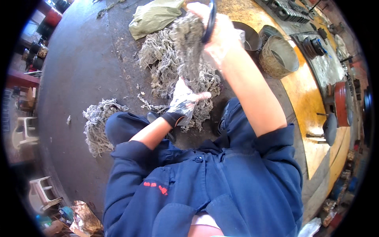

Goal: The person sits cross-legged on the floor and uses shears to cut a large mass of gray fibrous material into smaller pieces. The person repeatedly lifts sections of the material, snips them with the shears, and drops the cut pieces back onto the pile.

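Hanging from the raised right hand (215, 29), a wad of grey cotton waste (188, 43) was held up over the concrete floor (79, 71), together with a dark ring-shaped part (210, 21) that was gripped in the same closed fist. The lower end of the wad was pinched by the left hand (183, 100), which was covered by a thin, soiled plastic glove with a dark cuff; its fingers were curled around the strands. A larger heap of cotton waste (166, 67) was seen on the floor directly beneath both hands, and a smaller clump (98, 122) lay well apart at the left, beside the knee of the blue coverall (221, 181). A crumpled green sack (152, 17) was positioned behind the heap. A worn metal bucket (278, 55) stood at the right, near a yellow-painted platform (308, 98).
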Available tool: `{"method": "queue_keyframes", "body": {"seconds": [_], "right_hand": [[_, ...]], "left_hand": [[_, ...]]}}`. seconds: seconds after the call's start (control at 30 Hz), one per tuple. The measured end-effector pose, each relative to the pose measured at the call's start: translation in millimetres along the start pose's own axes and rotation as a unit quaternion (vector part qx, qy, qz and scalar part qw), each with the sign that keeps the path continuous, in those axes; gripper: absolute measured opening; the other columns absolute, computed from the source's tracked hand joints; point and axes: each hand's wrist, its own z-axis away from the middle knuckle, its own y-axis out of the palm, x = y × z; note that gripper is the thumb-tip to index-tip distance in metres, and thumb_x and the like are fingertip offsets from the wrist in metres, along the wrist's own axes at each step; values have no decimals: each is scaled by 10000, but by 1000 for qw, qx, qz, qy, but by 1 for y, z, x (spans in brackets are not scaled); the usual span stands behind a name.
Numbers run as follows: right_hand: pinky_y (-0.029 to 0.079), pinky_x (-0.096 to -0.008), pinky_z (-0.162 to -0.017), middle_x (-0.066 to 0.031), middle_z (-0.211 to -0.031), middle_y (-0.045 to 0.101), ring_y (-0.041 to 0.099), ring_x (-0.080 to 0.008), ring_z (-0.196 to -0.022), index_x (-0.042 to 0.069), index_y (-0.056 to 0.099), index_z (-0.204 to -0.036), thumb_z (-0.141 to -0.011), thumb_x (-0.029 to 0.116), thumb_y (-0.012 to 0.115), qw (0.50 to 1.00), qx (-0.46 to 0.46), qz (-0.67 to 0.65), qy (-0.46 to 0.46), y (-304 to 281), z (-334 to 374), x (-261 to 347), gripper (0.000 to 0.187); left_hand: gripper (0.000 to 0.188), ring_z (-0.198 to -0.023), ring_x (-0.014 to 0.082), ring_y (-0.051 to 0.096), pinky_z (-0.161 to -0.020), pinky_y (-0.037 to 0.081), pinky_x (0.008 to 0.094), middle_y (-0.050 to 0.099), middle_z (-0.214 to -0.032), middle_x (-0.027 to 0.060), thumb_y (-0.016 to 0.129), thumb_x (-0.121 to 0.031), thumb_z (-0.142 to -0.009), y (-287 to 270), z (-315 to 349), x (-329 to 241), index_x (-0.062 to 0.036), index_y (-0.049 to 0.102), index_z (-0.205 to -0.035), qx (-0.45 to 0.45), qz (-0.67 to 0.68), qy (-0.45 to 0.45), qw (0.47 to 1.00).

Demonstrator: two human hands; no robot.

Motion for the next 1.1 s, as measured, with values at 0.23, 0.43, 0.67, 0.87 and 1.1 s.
{"method": "queue_keyframes", "body": {"seconds": [0.23, 0.43, 0.67, 0.87, 1.1], "right_hand": [[519, -403, -827, -188, -905, 693, 676, -329, -898, 12, 673, -954, -814, 319, 717, 817, 49, 498, -288, -2, -3, -5, 340], [516, -425, -813, -193, -936, 697, 671, -361, -906, 42, 693, -944, -811, 345, 730, 628, 60, 680, -374, -53, -17, 15, 333], [510, -410, -811, -174, -943, 698, 663, -348, -913, 47, 697, -955, -789, 416, 749, 641, 33, 719, -269, -91, -37, 1, 408], [502, -406, -821, -161, -923, 697, 667, -323, -921, 56, 704, -934, -784, 533, 731, 710, 87, 662, -224, -84, -40, -3, 501], [520, -369, -740, -180, -884, 711, 680, -246, -819, -4, 730, -922, -772, 458, 723, 880, 71, 469, -7, -67, -45, -55, 486]], "left_hand": [[537, -739, 170, 629, -603, 535, 310, 658, -927, 97, 655, 56, -740, -52, -27, 98, 2, 516, -1256, -36, 27, -52, 998], [194, -635, 165, 614, -575, 502, 286, 644, -734, 56, 649, -180, -753, -131, -14, 17, -14, 663, -851, 206, -58, -82, 973], [335, -959, 260, 660, -874, 511, 427, 690, -1029, 115, 629, -297, -829, -237, -34, -70, -21, 661, -1016, 91, 144, -1, 985], [439, -1070, 317, 650, -987, 511, 491, 683, -1143, 141, 573, -153, -773, -204, -66, -93, -35, 626, -1192, 21, 360, -105, 927], [199, -991, 253, 650, -851, 540, 427, 685, -1044, 63, 615, -180, -878, -145, -89, -66, -106, 664, -1056, 23, 276, -78, 958]]}}
